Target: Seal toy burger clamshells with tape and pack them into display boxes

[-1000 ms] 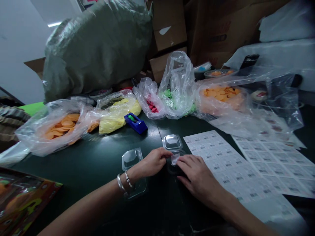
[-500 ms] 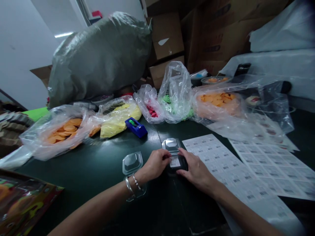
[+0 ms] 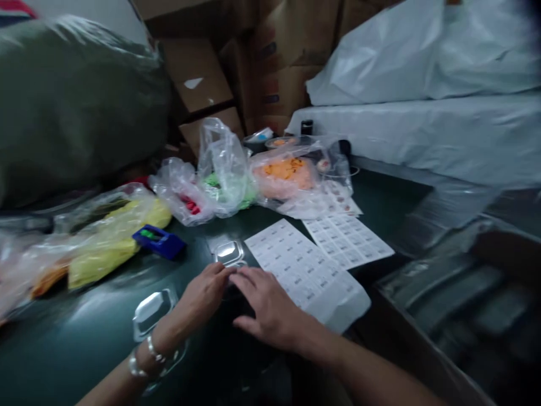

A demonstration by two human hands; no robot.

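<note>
A small clear plastic container [image 3: 229, 252] stands on the dark green table with its lid tipped open at the back. Its near part is mostly covered by my hands. My left hand [image 3: 206, 292] has its fingers bent together at the container's front; whatever is between them is hidden. Over the container's right side, my right hand [image 3: 270, 309] reaches with fingers stretched and thumb apart, its fingertips close to the left ones. Beside my left wrist lies another open clear container [image 3: 154, 311]. A sheet of printed labels [image 3: 291, 256] lies just beyond my right hand.
A second label sheet [image 3: 349, 239] lies to the right. A blue tape dispenser [image 3: 158, 241] stands at left. Behind are bags of yellow [image 3: 101, 262], red [image 3: 190, 204], green [image 3: 215, 183] and orange pieces [image 3: 289, 172]. A plastic-lined box [image 3: 473, 304] is at right.
My view has swung right, so the table's things appear further left. My right hand has come off the container's side, and its fingers now stretch over the front, close to my left fingertips.
</note>
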